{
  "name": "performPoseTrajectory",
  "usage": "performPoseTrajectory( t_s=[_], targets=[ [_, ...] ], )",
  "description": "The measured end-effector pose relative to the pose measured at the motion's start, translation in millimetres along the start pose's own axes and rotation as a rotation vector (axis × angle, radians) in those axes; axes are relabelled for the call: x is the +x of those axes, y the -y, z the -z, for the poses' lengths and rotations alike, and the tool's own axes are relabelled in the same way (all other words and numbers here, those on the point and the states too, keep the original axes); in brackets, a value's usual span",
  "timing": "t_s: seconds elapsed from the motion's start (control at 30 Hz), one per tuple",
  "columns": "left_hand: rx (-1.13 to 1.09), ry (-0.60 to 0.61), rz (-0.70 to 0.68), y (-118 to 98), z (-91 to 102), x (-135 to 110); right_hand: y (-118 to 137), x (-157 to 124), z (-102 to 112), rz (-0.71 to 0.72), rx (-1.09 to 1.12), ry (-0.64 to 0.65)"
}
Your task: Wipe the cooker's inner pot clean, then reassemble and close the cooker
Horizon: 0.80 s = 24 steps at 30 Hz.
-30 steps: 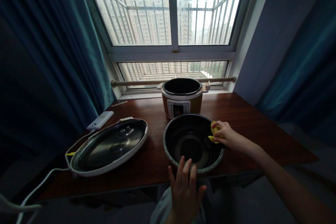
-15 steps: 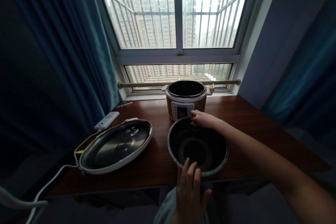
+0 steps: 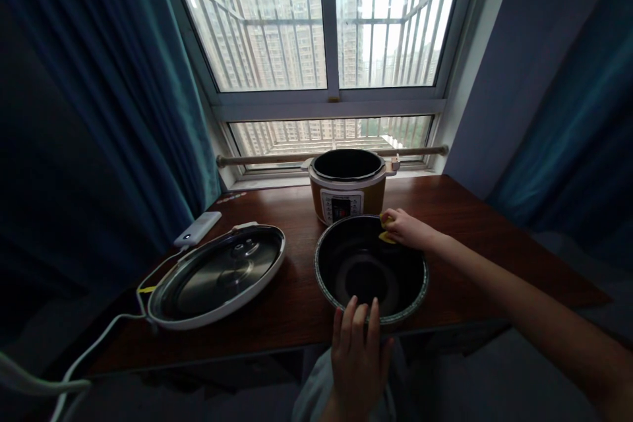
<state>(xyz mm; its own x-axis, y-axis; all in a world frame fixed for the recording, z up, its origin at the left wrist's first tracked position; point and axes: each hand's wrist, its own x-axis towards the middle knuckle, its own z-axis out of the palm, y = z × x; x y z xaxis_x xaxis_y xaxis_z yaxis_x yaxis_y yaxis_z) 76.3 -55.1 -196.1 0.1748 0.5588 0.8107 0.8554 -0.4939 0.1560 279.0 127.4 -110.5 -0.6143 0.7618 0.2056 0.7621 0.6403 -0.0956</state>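
We have the yellow cloth pinched in our right hand, its grip closed at the far right rim of the black inner pot. The pot sits near the front edge of the tabletop, just before the electric cooker. Our left hand is open, fingers at the near rim without clasping it, so we judge a hard push could knock pot against cooker, or a pull drag it over the edge.

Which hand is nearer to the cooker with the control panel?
Right. The right hand holds a yellow item at the far rim of the pot, just front-right of the cooker; the left hand is farther, at the pot's near rim.
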Motion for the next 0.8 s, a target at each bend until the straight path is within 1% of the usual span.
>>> performPoseTrajectory(
  t_s=[0.1,0.2,0.3,0.4,0.5,0.57,0.6,0.7,0.77,0.8],
  targets=[
    [0.008,0.017,-0.014,0,2.5,2,7,-33,8,-0.068,0.043,-0.009],
    [0.002,0.033,-0.014,0,3.2,2,24,-61,15,-0.141,0.066,-0.037],
    [-0.005,0.043,-0.003,0,2.4,1,51,-83,21,-0.186,0.041,-0.072],
    [-0.002,0.066,-0.027,2,0.2,-3,86,-95,25,-0.242,-0.018,-0.070],
    [-0.040,0.097,-0.067,7,-2.6,-11,123,-97,27,-0.251,0.011,-0.044],
    [-0.140,0.093,-0.055,11,-2.3,-15,147,-92,25,-0.228,0.074,-0.031],
    [-0.202,0.075,-0.025,12,-0.6,-16,157,-88,24,-0.222,0.116,-0.033],
    [-0.307,-0.047,0.119,14,14.4,-13,181,-78,22,-0.221,0.315,-0.084],
    [-0.259,-0.107,0.203,11,30.8,-3,188,-74,23,-0.191,0.503,-0.130],
    [-0.220,-0.099,0.212,9,38.9,2,188,-73,24,-0.170,0.593,-0.150]
  ],
)
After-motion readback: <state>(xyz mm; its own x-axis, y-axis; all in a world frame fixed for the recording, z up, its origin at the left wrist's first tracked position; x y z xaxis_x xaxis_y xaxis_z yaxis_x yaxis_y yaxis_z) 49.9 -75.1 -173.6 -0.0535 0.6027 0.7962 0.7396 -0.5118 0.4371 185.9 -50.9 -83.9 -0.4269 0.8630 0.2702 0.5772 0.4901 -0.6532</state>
